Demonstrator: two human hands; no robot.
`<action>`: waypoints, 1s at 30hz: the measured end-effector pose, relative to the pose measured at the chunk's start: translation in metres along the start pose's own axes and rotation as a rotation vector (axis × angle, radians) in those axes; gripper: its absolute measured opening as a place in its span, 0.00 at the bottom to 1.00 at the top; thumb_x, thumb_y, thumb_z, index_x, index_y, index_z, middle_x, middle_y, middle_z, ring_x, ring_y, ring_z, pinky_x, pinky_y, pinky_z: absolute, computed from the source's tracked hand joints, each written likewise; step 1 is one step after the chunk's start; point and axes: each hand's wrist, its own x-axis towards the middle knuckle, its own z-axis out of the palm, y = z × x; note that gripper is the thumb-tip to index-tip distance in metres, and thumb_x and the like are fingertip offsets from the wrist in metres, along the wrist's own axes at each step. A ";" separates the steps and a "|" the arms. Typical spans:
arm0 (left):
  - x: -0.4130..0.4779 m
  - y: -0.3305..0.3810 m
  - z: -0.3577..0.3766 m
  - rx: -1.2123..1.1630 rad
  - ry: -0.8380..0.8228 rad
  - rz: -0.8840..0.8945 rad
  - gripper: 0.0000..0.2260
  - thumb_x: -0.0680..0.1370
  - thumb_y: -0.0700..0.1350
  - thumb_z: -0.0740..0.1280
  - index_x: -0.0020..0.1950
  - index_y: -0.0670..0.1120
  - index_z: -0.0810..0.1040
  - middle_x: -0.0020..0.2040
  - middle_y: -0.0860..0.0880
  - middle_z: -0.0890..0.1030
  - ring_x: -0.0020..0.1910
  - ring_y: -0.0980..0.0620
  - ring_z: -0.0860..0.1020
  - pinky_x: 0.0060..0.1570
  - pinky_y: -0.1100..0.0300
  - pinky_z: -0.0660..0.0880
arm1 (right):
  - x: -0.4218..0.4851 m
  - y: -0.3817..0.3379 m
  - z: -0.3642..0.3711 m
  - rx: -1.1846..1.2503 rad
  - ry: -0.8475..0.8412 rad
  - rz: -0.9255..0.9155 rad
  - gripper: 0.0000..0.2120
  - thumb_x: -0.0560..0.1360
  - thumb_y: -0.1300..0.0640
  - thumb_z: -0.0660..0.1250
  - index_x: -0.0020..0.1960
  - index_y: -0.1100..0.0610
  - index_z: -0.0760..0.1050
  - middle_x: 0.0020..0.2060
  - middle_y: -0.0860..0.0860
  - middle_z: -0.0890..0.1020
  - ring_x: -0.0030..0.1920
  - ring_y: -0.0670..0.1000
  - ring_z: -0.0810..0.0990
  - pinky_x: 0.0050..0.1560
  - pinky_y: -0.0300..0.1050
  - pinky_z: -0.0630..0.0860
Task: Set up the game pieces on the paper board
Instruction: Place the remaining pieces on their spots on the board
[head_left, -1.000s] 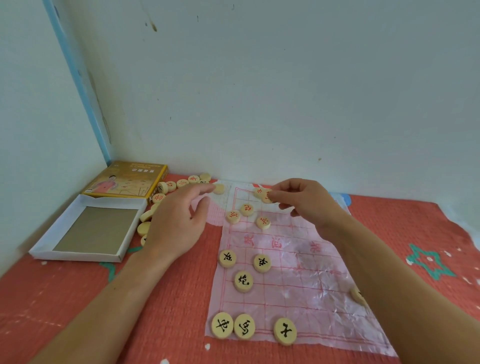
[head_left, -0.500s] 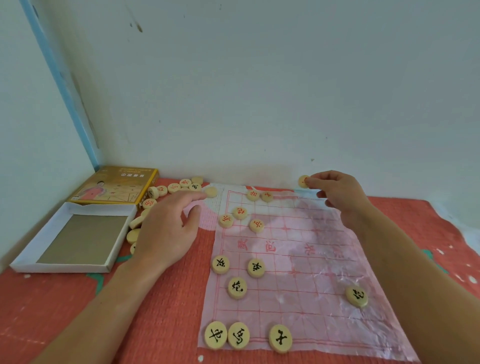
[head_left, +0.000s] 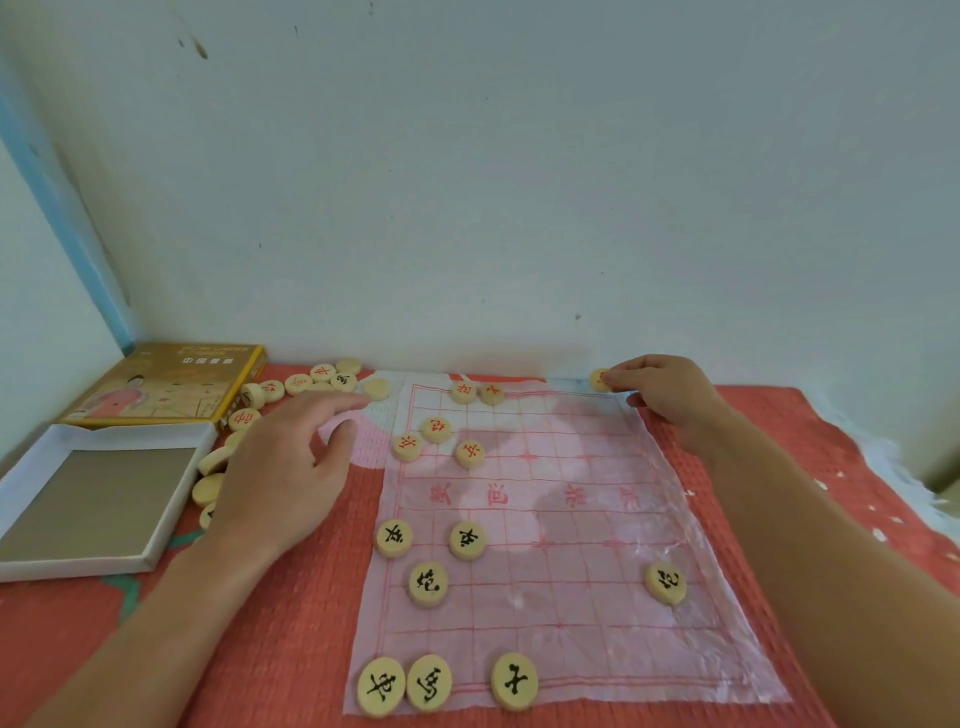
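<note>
A second ago the right hand (head_left: 667, 397) was bunched over the red pieces at the far left of the paper board (head_left: 561, 519). It has since crossed to the far right corner, where it already was half a second ago. The left hand (head_left: 280, 467) has barely shifted beside the loose pile (head_left: 291, 387).

The right hand's thumb and curled fingertips pinch a red-marked piece (head_left: 600, 380) by its edge. The disc sticks out to the left of the fingers, at the board's far right corner (whether it touches the sheet I cannot tell). Well to the left of that grip, five red pieces (head_left: 435, 429) sit clustered. The black pieces (head_left: 428, 583) lie nearer the person than the grip, one of them almost straight below it.

The left hand lies with relaxed, spread fingers, holding nothing. A blank-faced piece (head_left: 376, 388) sits just beyond its forefinger, and the pile is under and beyond its knuckles.
</note>
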 end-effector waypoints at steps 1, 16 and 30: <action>0.000 0.001 0.000 -0.002 0.000 -0.004 0.11 0.77 0.39 0.66 0.57 0.50 0.80 0.55 0.61 0.77 0.52 0.67 0.70 0.53 0.66 0.65 | 0.002 0.002 0.001 -0.019 -0.004 -0.001 0.07 0.72 0.62 0.73 0.49 0.64 0.81 0.40 0.53 0.82 0.33 0.46 0.72 0.26 0.32 0.69; -0.001 0.003 -0.001 -0.001 -0.030 -0.039 0.11 0.77 0.41 0.65 0.58 0.50 0.80 0.57 0.59 0.78 0.56 0.62 0.72 0.57 0.63 0.65 | 0.016 0.010 0.011 -0.328 0.040 -0.029 0.07 0.66 0.54 0.78 0.39 0.53 0.80 0.38 0.49 0.81 0.37 0.49 0.75 0.46 0.49 0.78; 0.001 -0.001 -0.005 0.034 0.015 -0.006 0.13 0.78 0.39 0.62 0.59 0.51 0.80 0.57 0.57 0.80 0.57 0.54 0.77 0.55 0.48 0.76 | -0.002 -0.017 0.029 -0.253 0.089 -0.176 0.01 0.70 0.58 0.72 0.41 0.56 0.81 0.41 0.47 0.84 0.38 0.47 0.78 0.42 0.45 0.77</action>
